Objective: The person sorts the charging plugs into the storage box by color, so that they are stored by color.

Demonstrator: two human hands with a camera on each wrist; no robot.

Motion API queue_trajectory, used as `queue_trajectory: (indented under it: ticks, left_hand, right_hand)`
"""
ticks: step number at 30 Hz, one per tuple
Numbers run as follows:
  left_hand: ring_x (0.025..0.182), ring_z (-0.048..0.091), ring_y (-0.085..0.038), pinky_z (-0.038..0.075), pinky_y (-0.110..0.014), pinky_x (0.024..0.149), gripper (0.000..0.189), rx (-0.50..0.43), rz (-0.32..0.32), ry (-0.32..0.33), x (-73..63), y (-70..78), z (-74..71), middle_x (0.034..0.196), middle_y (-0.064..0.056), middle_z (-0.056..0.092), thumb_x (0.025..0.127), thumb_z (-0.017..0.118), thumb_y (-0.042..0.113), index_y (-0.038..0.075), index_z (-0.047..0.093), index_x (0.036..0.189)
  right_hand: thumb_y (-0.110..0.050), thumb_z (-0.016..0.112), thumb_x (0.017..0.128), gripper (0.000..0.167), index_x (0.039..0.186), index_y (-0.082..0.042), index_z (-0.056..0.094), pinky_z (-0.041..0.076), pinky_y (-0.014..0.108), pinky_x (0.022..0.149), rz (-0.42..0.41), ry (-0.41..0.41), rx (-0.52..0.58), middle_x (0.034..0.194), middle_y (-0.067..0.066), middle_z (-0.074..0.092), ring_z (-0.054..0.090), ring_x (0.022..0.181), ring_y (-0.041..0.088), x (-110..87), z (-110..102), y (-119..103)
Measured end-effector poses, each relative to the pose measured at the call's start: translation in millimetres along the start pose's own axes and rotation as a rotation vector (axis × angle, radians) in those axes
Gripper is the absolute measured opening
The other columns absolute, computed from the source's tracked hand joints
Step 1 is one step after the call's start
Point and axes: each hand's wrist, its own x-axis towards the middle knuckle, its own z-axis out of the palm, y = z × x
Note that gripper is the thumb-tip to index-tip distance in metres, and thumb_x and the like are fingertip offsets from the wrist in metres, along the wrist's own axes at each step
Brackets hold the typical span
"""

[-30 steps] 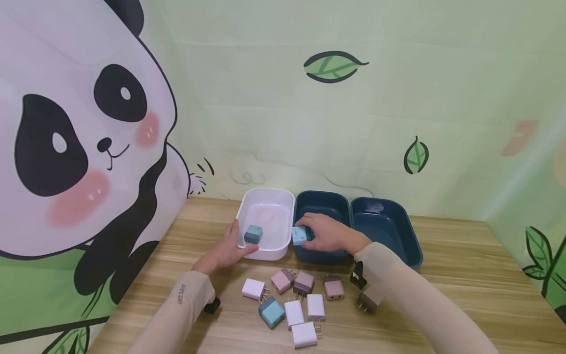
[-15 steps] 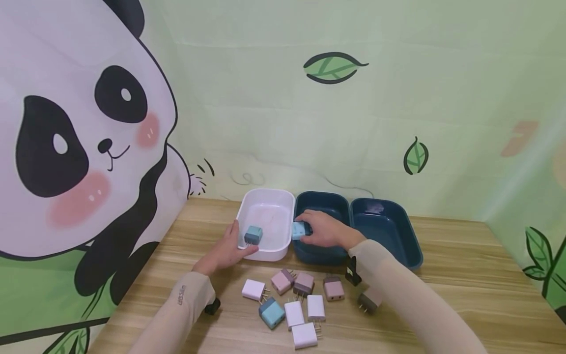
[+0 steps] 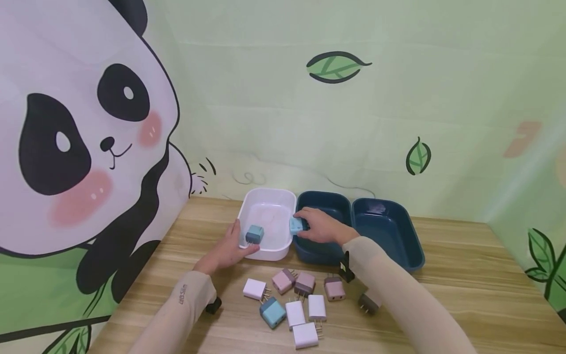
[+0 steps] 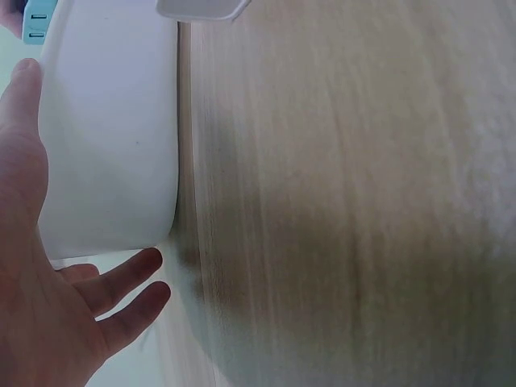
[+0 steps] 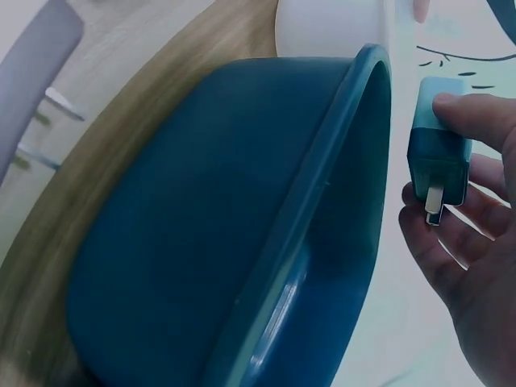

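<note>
My right hand [image 3: 323,226] pinches a two-tone blue plug charger [image 3: 295,226] between thumb and fingers. In the right wrist view the held charger [image 5: 438,121] shows its metal prongs, above the rim of the middle dark blue bin [image 5: 306,210]. In the head view it is at the border between that bin and the white bin [image 3: 267,254]. My left hand [image 3: 224,251] touches the white bin's near left corner, its thumb along the front and its fingers loosely spread in the left wrist view. Another blue charger [image 3: 254,234] lies inside the white bin.
A second dark blue bin [image 3: 411,246] stands at the right of the row. In front lie several white chargers [image 3: 305,335], several pink ones [image 3: 305,283], a blue one [image 3: 272,312] and a brownish one [image 3: 369,301], on the wooden table [image 3: 468,285]. A printed backdrop is behind.
My right hand has moved a little left and up with the blue charger, to the white bin's right rim. The left hand stays at the white bin's corner.
</note>
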Motion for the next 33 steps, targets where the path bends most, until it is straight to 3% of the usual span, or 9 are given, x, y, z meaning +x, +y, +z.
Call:
queue_trajectory:
  ticks: [11,33]
  left_hand:
    - [0.136,0.021,-0.043,0.024,-0.054,0.106,0.111,0.0,-0.001,0.003,1.7,0.3,-0.1,0.152,-0.027,0.004,0.083,0.064,0.054,-0.002,-0.007,0.148]
    - [0.136,0.022,-0.042,0.025,-0.054,0.105,0.111,-0.006,-0.021,-0.003,-1.9,3.4,-1.2,0.153,-0.025,0.005,0.083,0.064,0.055,0.0,-0.006,0.149]
  right_hand:
    - [-0.024,0.066,0.089,0.05,0.131,-0.002,0.053,0.045,0.033,0.084,0.003,0.006,0.018,0.119,0.011,0.056,0.051,0.096,0.019,8.3,2.2,1.5]
    - [-0.027,0.067,0.089,0.054,0.135,-0.005,0.05,0.043,0.035,0.095,0.116,0.007,0.09,0.129,0.01,0.052,0.049,0.105,0.02,24.8,11.3,2.3]
